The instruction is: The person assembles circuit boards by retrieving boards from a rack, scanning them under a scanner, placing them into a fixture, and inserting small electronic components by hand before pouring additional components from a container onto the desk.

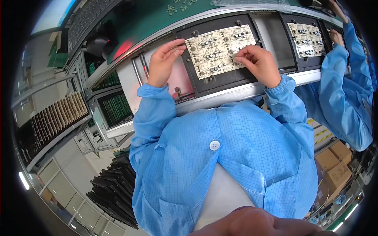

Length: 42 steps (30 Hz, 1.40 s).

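A pale circuit board panel (214,49) with small dark components lies in a black frame (193,74) on the rail line. At the panel's upper left edge is my left hand (166,59), fingers apart and holding nothing. Over the panel's right part, my right hand (258,63) has thumb and forefinger pinched together near the board surface. Whatever is between those fingertips is too small to name.
A second framed panel (306,39) sits on the line at the right, beside a co-worker's blue sleeves (338,74) and hands. A black scanner-like device (100,43) glows red at the left. Board racks (59,114) stand further left, cardboard boxes (334,169) lower right.
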Each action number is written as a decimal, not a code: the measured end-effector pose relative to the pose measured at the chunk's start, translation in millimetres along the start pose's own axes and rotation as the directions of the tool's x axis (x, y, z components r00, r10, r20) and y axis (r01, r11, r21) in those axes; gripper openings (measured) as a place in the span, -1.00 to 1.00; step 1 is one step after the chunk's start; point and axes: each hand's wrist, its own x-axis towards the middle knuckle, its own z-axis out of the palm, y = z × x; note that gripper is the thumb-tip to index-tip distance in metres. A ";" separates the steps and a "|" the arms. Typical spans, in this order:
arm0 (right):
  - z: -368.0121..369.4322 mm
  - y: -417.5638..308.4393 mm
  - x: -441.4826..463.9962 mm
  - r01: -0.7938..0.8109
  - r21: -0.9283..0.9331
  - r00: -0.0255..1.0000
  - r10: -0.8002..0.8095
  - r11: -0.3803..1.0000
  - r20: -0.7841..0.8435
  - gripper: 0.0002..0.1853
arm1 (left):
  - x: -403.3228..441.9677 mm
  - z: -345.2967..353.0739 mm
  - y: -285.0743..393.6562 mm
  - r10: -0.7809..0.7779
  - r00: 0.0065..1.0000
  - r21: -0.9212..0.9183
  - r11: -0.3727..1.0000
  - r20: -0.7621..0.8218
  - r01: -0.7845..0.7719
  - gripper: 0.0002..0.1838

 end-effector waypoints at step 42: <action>35.7 -7.0 -26.1 0.199 -0.694 0.933 -0.350 0.692 -0.081 -0.89 | -31.9 45.4 2.2 0.040 0.993 0.151 0.988 -0.108 -0.024 -0.92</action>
